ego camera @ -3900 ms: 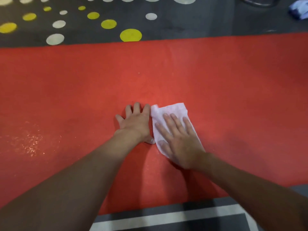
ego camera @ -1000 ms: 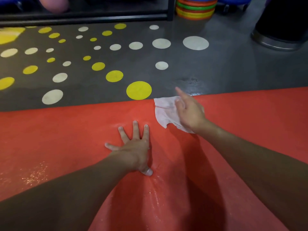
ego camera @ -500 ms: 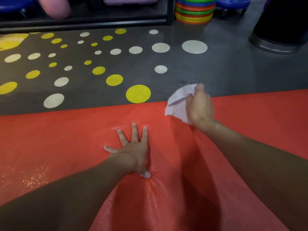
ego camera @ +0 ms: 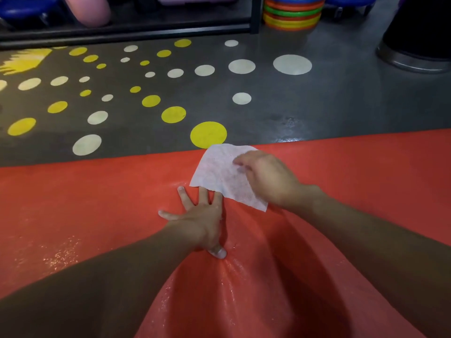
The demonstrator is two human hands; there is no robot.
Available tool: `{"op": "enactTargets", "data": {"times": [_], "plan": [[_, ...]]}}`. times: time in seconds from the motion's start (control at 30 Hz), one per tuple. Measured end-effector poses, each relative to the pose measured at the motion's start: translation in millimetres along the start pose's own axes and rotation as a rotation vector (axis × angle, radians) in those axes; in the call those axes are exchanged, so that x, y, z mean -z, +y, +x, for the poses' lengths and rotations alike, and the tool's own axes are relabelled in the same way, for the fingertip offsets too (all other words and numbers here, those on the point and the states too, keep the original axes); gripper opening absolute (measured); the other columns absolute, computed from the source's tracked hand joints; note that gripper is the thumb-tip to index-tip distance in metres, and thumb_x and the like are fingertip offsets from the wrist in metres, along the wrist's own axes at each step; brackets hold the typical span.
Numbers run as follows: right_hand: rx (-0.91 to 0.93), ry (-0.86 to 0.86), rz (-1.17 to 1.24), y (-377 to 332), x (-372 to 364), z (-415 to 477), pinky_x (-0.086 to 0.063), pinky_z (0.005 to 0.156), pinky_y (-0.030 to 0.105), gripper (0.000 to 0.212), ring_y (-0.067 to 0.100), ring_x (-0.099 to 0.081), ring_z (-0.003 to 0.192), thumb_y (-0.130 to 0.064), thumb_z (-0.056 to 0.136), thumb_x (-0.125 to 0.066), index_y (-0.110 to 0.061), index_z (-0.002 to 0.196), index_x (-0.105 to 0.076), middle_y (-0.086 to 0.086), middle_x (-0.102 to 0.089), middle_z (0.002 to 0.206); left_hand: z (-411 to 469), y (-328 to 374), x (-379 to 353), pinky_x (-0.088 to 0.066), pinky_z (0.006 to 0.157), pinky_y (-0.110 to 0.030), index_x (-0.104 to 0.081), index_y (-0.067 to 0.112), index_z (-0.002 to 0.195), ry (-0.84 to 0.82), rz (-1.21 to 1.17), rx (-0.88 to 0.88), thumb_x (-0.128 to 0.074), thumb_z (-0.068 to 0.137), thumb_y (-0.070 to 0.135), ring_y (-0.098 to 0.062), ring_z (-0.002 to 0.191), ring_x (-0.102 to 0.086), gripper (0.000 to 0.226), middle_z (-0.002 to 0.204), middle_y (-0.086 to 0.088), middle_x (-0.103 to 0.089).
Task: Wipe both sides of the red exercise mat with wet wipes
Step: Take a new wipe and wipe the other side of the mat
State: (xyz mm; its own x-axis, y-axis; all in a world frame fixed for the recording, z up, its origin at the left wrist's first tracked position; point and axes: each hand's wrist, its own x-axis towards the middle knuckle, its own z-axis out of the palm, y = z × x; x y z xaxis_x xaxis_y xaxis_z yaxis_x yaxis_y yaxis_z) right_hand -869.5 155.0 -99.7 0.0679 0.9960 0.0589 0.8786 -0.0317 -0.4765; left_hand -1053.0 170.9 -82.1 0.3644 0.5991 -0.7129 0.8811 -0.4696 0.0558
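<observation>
The red exercise mat [ego camera: 97, 203] covers the lower half of the view, and its far edge runs across the middle. My left hand [ego camera: 200, 220] presses flat on it with the fingers spread. A white wet wipe [ego camera: 217, 172] hangs unfolded just inside the far edge, and its lower edge covers two of my left fingertips. My right hand [ego camera: 271, 181] holds the wipe by its right side with bent fingers, which are blurred. The mat bulges up in a wet, shiny fold between my forearms.
Beyond the mat is grey floor [ego camera: 317, 101] painted with yellow and white dots. A black rack frame [ego camera: 253, 15], a stack of coloured rings [ego camera: 292, 13] and a black round-based object [ego camera: 415, 57] stand at the back. A wet patch [ego camera: 58, 257] glistens on the mat's left.
My right hand wiped from the middle of the mat to its far edge, lifted the bunched wipe, and now holds it spread open lower down. My left hand stayed pressed on the mat.
</observation>
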Motion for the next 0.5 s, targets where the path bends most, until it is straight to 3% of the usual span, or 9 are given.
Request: {"op": "enactTargets", "data": {"times": [0.1, 0.2, 0.27, 0.4, 0.43, 0.5], "plan": [[0.268, -0.131, -0.103, 2, -32, 10, -0.029, 0.117, 0.039, 0.045, 0.025, -0.038, 0.142, -0.019, 0.096, -0.042, -0.016, 0.14, -0.054, 0.007, -0.047, 0.15, 0, 1, 1, -0.008, 0.093, -0.088, 0.017, 0.031, 0.153, -0.004, 0.007, 0.012, -0.091, 0.061, 0.039, -0.049, 0.135, 0.037, 0.142, 0.157, 0.001, 0.027], [0.31, -0.191, -0.259, -2, -41, 24, -0.006, 0.122, 0.042, 0.057, 0.02, -0.01, 0.152, -0.038, 0.099, -0.021, -0.027, 0.155, -0.028, -0.001, -0.018, 0.164, 1, -1, -1, -0.007, 0.094, -0.087, 0.025, 0.032, 0.15, -0.005, -0.013, 0.01, -0.09, 0.062, 0.04, -0.048, 0.135, 0.039, 0.145, 0.156, 0.002, 0.035], [0.233, -0.199, -0.356, 10, -41, 32, 0.002, 0.121, 0.046, 0.059, 0.018, 0.001, 0.153, -0.046, 0.1, -0.009, -0.034, 0.157, -0.013, -0.006, -0.004, 0.166, 2, -3, -2, -0.007, 0.095, -0.087, 0.031, 0.035, 0.147, 0.002, -0.019, 0.0, -0.09, 0.061, 0.041, -0.046, 0.135, 0.04, 0.149, 0.151, 0.003, 0.044], [-0.209, -0.116, -0.382, 26, -29, 48, 0.006, 0.12, 0.054, 0.054, 0.026, 0.006, 0.152, -0.046, 0.103, -0.015, -0.035, 0.156, -0.01, 0.0, -0.001, 0.167, 3, -4, -3, -0.006, 0.094, -0.087, 0.036, 0.039, 0.143, 0.023, -0.024, -0.001, -0.092, 0.058, 0.041, -0.045, 0.135, 0.04, 0.154, 0.144, 0.006, 0.054], [-0.23, -0.114, -0.377, 19, -33, 47, 0.006, 0.12, 0.055, 0.055, 0.025, 0.006, 0.152, -0.046, 0.103, -0.015, -0.034, 0.157, -0.009, 0.0, -0.001, 0.167, 4, -4, -3, -0.006, 0.094, -0.087, 0.037, 0.039, 0.143, 0.022, -0.022, -0.002, -0.092, 0.057, 0.041, -0.045, 0.134, 0.041, 0.154, 0.143, 0.006, 0.054], [-0.079, -0.13, -0.366, 3, -44, 36, 0.007, 0.12, 0.055, 0.057, 0.023, 0.008, 0.152, -0.047, 0.101, -0.01, -0.034, 0.157, -0.005, -0.002, 0.002, 0.166, 5, -5, -3, -0.005, 0.094, -0.087, 0.037, 0.038, 0.142, 0.022, -0.032, -0.003, -0.092, 0.057, 0.041, -0.044, 0.134, 0.041, 0.155, 0.144, 0.006, 0.054]]}}
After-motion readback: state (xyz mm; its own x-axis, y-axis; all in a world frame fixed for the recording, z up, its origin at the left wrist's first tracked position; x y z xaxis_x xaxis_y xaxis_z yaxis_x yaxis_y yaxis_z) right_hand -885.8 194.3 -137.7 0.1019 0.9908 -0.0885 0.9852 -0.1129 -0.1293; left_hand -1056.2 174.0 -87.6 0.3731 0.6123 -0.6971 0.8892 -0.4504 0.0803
